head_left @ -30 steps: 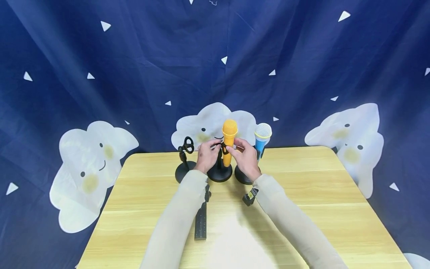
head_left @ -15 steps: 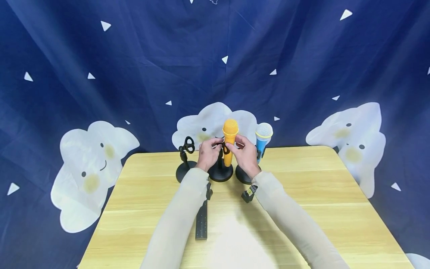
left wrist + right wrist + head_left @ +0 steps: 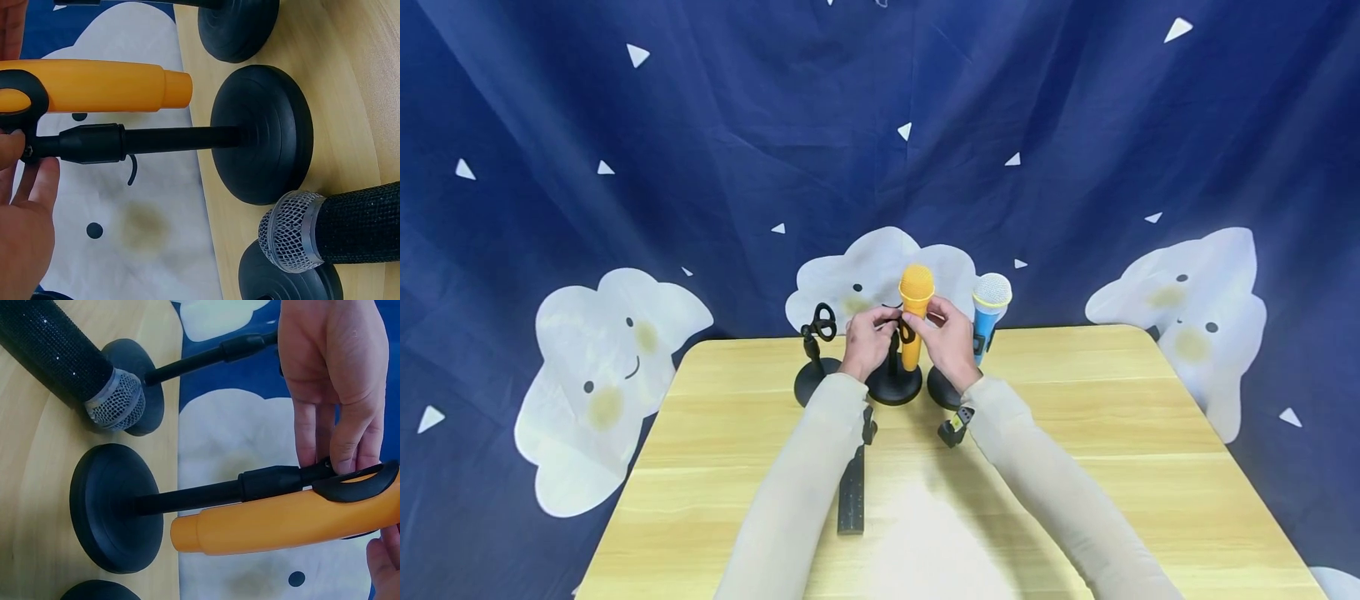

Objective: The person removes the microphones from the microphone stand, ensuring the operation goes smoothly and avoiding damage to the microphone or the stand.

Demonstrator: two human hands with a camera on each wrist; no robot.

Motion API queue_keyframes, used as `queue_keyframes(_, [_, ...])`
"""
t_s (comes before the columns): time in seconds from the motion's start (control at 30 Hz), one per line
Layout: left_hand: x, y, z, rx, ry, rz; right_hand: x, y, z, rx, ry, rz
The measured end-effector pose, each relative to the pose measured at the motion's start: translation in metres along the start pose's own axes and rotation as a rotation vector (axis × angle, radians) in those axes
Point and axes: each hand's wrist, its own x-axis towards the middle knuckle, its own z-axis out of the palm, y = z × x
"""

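Note:
In the head view an orange microphone stands nearly upright in the ring clip of the middle black stand. My left hand pinches the joint just below that clip, thumb on one side and fingers on the other in the left wrist view. From the other side, my right hand holds the orange microphone's body near the clip, thumb toward me. The stand's round base rests on the table, and the microphone's tail hangs beside its pole. Most of the right fingers are hidden behind the microphone.
A blue microphone with a white head sits in a stand to the right. On the left is a stand with a bare clip. A black glittery microphone with silver mesh lies on the wooden table, partly under the left arm.
My right thumb and fingers have shifted slightly up along the orange microphone. The left hand keeps its pinch on the clip joint. The whole view has drifted a little.

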Motion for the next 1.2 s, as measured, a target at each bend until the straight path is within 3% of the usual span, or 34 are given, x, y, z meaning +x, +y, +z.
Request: queue_keyframes(1.2, [0.0021, -0.0011, 0.0003, -0.033, 0.029, -0.011, 0.0034, -0.0024, 0.0031, 0.017, 0.019, 0.008])
